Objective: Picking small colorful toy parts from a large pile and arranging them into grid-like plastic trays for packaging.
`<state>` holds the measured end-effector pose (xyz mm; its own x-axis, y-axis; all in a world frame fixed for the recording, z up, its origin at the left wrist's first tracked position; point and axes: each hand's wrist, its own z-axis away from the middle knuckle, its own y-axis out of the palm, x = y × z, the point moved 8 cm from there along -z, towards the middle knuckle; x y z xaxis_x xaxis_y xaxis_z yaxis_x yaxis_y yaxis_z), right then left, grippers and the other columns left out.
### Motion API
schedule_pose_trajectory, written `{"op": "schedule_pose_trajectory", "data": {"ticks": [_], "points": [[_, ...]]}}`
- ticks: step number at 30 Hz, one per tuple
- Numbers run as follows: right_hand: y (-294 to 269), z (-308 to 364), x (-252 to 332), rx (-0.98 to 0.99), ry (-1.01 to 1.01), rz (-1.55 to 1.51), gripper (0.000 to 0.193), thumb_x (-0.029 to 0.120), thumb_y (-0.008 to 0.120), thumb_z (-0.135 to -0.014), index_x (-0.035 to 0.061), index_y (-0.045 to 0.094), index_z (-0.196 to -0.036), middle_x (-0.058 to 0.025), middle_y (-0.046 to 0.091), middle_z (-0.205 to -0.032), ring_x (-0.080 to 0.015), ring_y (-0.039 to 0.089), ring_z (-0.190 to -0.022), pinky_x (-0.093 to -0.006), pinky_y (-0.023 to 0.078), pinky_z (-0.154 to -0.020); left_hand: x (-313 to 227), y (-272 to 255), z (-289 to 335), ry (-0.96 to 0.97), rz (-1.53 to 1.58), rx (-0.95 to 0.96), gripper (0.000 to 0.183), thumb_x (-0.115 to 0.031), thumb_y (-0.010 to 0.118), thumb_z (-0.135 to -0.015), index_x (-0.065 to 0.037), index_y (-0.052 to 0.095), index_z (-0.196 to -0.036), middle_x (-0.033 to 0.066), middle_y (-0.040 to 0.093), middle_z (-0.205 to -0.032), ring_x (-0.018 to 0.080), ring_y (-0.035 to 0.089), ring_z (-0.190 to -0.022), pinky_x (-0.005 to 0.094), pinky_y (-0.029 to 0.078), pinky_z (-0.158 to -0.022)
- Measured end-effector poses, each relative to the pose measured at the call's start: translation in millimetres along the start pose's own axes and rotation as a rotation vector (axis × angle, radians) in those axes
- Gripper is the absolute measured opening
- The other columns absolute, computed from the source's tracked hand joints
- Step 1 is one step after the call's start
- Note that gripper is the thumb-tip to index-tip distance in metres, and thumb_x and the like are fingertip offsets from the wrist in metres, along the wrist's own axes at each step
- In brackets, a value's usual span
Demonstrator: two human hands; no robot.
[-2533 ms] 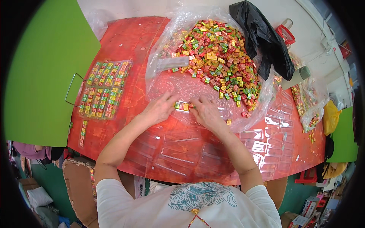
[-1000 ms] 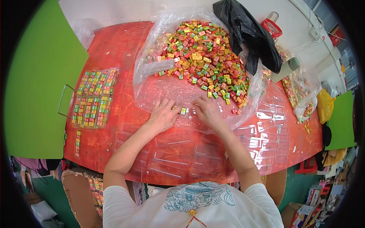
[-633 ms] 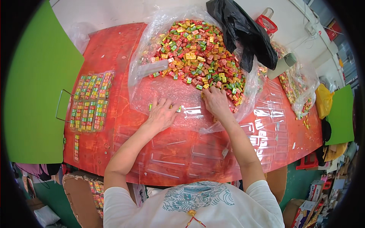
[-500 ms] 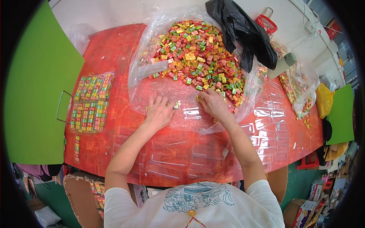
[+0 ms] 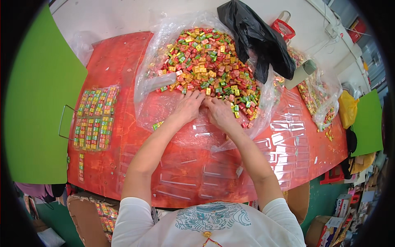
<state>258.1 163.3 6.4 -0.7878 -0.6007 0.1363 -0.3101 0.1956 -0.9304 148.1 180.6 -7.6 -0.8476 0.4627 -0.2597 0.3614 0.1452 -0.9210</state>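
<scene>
A heap of small wrapped candies [image 5: 205, 61] in red, yellow, orange and green lies on a spread clear plastic bag [image 5: 164, 105]. Both hands meet at the heap's near edge. My left hand [image 5: 189, 106] has its fingers bent and drawn together against the candies. Close beside it, my right hand [image 5: 220, 113] is pinched inward, its fingertips almost touching the left's. A yellow candy [image 5: 208, 91] sits just beyond the fingertips. What lies between the fingers is hidden. Left of my left forearm, a short row of candies [image 5: 157, 125] rests on the plastic.
Filled candy trays [image 5: 94, 123] stand at left on the red table [image 5: 135, 181]. Empty clear trays [image 5: 179, 179] lie in front and at right. A translucent scoop [image 5: 161, 81] rests by the heap. A black bag [image 5: 259, 41] hangs over its far right; another candy bag [image 5: 317, 99] stands beyond.
Both hands have moved forward and closer together, from the bare plastic to the heap's near edge. The short candy row at left now shows uncovered. The whole view has shifted slightly.
</scene>
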Motion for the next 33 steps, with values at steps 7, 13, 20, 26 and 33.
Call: {"op": "schedule_pose_trajectory", "data": {"ticks": [7,13,20,26,33], "points": [[-23,16,-26,0.010,0.119,-0.131,0.018,0.012,0.063,-0.085,0.0115,0.066,-0.103,-0.0102,0.063,-0.094,-0.0283,0.064,-0.091,-0.0427,0.045,-0.078,14,-29,32,0.075,0.098,-0.105,0.044,-0.004,0.056,-0.082,-0.013,0.061,-0.125,0.0089,0.060,-0.111,0.0314,0.055,-0.110,0.0450,0.041,-0.092],[-13,-3,3,-0.066,0.020,-0.021,0.019,0.022,0.065,-0.084,0.0068,0.066,-0.096,-0.0116,0.060,-0.092,-0.0272,0.063,-0.089,-0.0430,0.042,-0.078,25,-32,32,-0.077,0.055,-0.008,0.046,-0.019,0.064,-0.080,-0.013,0.060,-0.125,0.0110,0.060,-0.107,0.0305,0.056,-0.108,0.0459,0.039,-0.089],[1,-4,10,-0.032,0.020,0.122,0.026,0.027,0.071,-0.081,0.0091,0.065,-0.099,-0.0096,0.058,-0.095,-0.0262,0.058,-0.093,-0.0414,0.041,-0.083,10,-19,29,-0.084,-0.111,0.102,0.041,-0.027,0.067,-0.079,-0.008,0.063,-0.115,0.0171,0.060,-0.109,0.0329,0.056,-0.109,0.0534,0.036,-0.096],[-6,-17,21,-0.018,0.029,0.084,0.027,0.025,0.071,-0.080,0.0088,0.066,-0.102,-0.0093,0.058,-0.096,-0.0262,0.058,-0.094,-0.0424,0.040,-0.083,23,-28,41,-0.065,-0.204,-0.179,0.038,-0.030,0.067,-0.080,-0.005,0.065,-0.108,0.0164,0.061,-0.102,0.0323,0.056,-0.104,0.0523,0.036,-0.093],[9,-24,32,-0.122,-0.045,0.069,0.028,0.025,0.070,-0.079,0.0059,0.064,-0.098,-0.0103,0.058,-0.097,-0.0269,0.058,-0.095,-0.0433,0.041,-0.083,31,-18,37,-0.159,-0.192,-0.050,0.035,-0.031,0.067,-0.080,-0.005,0.067,-0.103,0.0165,0.060,-0.105,0.0321,0.056,-0.103,0.0583,0.032,-0.100]]}}
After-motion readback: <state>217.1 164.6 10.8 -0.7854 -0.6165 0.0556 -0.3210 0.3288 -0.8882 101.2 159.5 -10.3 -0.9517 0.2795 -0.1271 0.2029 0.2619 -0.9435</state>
